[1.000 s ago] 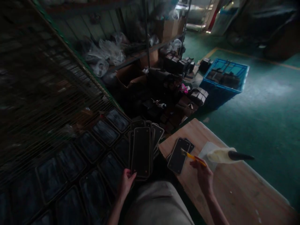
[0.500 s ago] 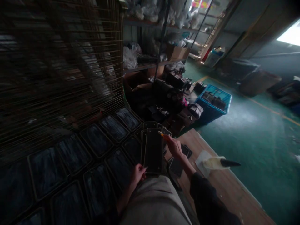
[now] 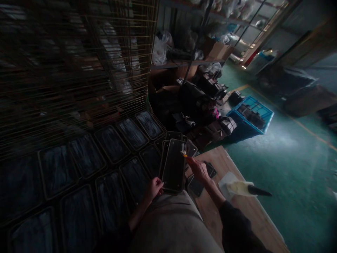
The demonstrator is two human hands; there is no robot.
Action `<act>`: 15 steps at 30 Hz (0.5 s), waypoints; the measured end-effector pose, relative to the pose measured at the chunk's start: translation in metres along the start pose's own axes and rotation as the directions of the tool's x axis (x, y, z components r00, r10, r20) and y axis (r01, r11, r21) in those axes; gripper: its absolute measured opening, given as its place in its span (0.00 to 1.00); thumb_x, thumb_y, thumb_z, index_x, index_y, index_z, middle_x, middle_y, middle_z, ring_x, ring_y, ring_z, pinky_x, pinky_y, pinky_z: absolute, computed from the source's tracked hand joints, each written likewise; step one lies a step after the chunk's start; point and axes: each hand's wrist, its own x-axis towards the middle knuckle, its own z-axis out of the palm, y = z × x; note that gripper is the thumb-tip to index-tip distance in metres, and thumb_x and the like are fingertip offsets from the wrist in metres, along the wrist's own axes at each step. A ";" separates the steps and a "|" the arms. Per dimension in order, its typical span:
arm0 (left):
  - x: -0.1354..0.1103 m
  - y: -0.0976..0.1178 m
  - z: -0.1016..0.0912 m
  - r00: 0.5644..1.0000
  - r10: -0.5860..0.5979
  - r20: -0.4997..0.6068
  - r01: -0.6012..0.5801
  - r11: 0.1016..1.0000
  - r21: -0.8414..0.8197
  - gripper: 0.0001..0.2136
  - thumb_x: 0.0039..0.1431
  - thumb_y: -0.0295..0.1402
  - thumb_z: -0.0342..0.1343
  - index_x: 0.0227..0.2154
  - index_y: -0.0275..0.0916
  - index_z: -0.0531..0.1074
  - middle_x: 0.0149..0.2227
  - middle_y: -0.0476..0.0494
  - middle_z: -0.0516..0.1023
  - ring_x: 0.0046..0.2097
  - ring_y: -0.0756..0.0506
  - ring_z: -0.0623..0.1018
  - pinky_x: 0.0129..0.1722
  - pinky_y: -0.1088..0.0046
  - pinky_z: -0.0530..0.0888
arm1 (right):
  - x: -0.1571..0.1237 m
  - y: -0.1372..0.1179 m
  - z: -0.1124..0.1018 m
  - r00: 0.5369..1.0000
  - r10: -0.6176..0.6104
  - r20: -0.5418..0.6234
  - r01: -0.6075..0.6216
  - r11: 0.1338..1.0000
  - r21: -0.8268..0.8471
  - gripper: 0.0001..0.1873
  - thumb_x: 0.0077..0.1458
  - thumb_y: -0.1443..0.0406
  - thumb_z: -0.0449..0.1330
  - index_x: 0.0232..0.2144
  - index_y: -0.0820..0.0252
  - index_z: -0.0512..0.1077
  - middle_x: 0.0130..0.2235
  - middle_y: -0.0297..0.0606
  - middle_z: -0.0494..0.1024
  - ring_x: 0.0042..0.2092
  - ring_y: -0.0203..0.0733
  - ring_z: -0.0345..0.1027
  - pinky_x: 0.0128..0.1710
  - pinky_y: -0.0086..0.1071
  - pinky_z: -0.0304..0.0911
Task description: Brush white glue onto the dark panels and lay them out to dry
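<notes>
A dark, flat panel [image 3: 172, 167] with rounded corners, a pale edge and small dots at its corners lies on a stack of similar panels [image 3: 173, 134] in front of my body. My left hand [image 3: 154, 187] pinches its lower left corner between thumb and fingers. In my right hand [image 3: 198, 168] is a small brush [image 3: 184, 154] with an orange part and pale bristles, closed on by the fingers. Its tip touches the panel's upper right side, where a pale wet streak shows.
Rows of panels with streaky coating [image 3: 133, 133] spread leftward beside a wire rack [image 3: 126, 70]. To the right, a wooden board [image 3: 218, 218] carries dark panels [image 3: 196, 184] and a pale bottle with a black nozzle [image 3: 240, 188]. Beyond stand a blue crate [image 3: 247, 131] and cluttered shelves [image 3: 173, 64].
The view has swung slightly left. The brush has moved a little down along the panel's right side, and a pale streak now shows above it. My left hand keeps its corner grip.
</notes>
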 end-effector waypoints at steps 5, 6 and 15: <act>-0.001 0.006 0.000 0.999 -0.041 0.018 0.042 0.998 -0.045 0.16 0.49 0.41 0.63 0.28 0.38 0.62 0.20 0.55 0.71 0.18 0.52 0.75 0.16 0.82 0.64 | -0.059 -0.022 0.000 0.983 -0.045 0.177 0.052 0.998 -0.033 0.13 0.64 0.64 0.49 0.46 0.53 0.71 0.28 0.33 0.75 0.27 0.36 0.65 0.27 0.27 0.53; -0.001 0.007 -0.001 0.999 -0.037 0.024 0.039 0.998 -0.056 0.16 0.49 0.41 0.63 0.28 0.38 0.62 0.21 0.55 0.71 0.19 0.52 0.75 0.16 0.82 0.65 | -0.068 -0.030 -0.001 0.974 -0.049 0.222 0.052 0.999 -0.010 0.13 0.64 0.64 0.48 0.46 0.53 0.71 0.29 0.33 0.75 0.27 0.36 0.66 0.27 0.27 0.53; 0.002 0.005 -0.002 0.999 -0.033 0.023 0.034 0.998 -0.054 0.18 0.48 0.44 0.64 0.28 0.38 0.62 0.21 0.55 0.71 0.18 0.52 0.74 0.16 0.82 0.64 | -0.050 -0.031 -0.003 0.935 -0.019 0.353 -0.053 0.980 0.194 0.16 0.66 0.61 0.46 0.47 0.56 0.71 0.32 0.35 0.80 0.31 0.37 0.74 0.30 0.25 0.60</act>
